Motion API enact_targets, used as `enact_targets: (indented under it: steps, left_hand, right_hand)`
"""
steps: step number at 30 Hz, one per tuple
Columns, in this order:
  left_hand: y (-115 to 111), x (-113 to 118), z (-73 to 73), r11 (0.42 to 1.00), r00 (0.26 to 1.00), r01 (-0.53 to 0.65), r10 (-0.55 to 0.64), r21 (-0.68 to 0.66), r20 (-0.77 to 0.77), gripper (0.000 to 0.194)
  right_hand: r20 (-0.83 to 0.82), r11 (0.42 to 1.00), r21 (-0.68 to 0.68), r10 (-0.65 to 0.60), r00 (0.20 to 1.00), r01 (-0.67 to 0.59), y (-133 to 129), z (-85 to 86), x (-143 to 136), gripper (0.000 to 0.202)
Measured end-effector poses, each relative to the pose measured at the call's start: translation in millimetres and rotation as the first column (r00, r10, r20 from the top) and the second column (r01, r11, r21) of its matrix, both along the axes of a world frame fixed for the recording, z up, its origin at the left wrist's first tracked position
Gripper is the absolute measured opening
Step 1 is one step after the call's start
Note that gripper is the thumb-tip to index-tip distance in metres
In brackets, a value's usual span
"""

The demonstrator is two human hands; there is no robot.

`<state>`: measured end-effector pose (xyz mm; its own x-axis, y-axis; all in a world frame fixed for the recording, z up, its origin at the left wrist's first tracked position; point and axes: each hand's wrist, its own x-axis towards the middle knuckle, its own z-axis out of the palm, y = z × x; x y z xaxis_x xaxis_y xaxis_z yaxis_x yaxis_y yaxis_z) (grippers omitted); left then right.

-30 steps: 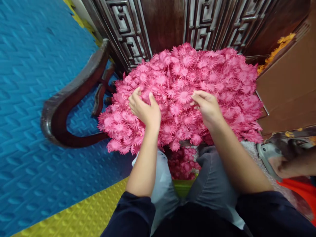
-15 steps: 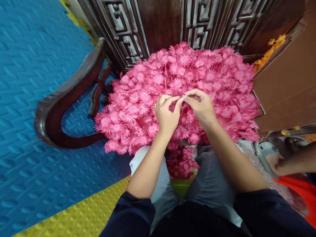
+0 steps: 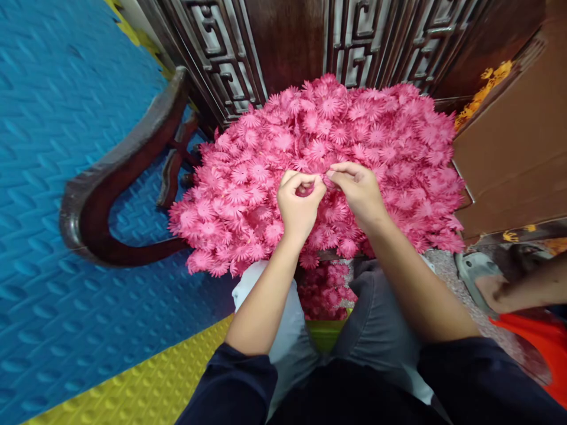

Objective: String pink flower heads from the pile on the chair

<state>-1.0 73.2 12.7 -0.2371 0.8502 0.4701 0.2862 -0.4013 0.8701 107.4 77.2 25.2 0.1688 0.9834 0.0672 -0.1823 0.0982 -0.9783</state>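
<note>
A wide heap of pink artificial flowers (image 3: pixel 248 195) spreads in front of me, and both my hands are over its middle. My left hand (image 3: pixel 300 199) is closed in a pinch, thumb against forefinger. Just right of it, my right hand (image 3: pixel 358 192) also pinches, its fingertips a small gap away from the left ones. Bits of pink show at both sets of fingertips, most likely pieces of a flower, but they blend into the heap behind and I cannot make out their shape.
A curved dark wooden armrest (image 3: pixel 110 171) juts out at left over blue matting (image 3: pixel 39 206). Carved dark wood panels (image 3: pixel 292 47) stand behind the heap. At right are a brown cardboard box (image 3: pixel 518 141), orange flowers (image 3: pixel 485 94) and another person's sandalled foot (image 3: pixel 491 289). Below, a green container (image 3: pixel 326 333) sits between my knees.
My fingertips, which were touching, have come slightly apart. The left thumb and forefinger have closed into a tighter pinch; the heap looks the same.
</note>
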Motion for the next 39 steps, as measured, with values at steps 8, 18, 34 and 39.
enact_targets:
  steps: [8, 18, 34, 39]
  left_hand:
    - [-0.5, -1.0, 0.6, 0.999, 0.999, -0.010, 0.009, -0.031, -0.031, 0.006]
    - [2.0, -2.9, -1.3, 0.994, 0.996, 0.068, -0.063, -0.083, 0.065, 0.004]
    - [5.9, -4.4, -4.3, 0.978, 0.989, 0.134, -0.122, -0.160, 0.082, 0.009]
    - [3.4, -3.3, -1.7, 0.988, 0.997, 0.079, -0.082, -0.132, -0.014, 0.004]
  right_hand:
    - [-0.011, 1.000, 0.009, 0.010, 1.000, -0.010, -1.7, -1.0, 0.0, 0.008]
    - [-0.021, 0.998, 0.044, -0.039, 0.999, 0.040, 1.4, -7.1, 1.3, 0.014]
    - [-0.143, 0.989, -0.146, -0.028, 0.989, 0.007, 1.9, 0.4, 3.2, 0.009]
    - [-0.141, 0.988, -0.150, -0.053, 0.989, 0.031, 0.6, 1.2, 3.2, 0.009]
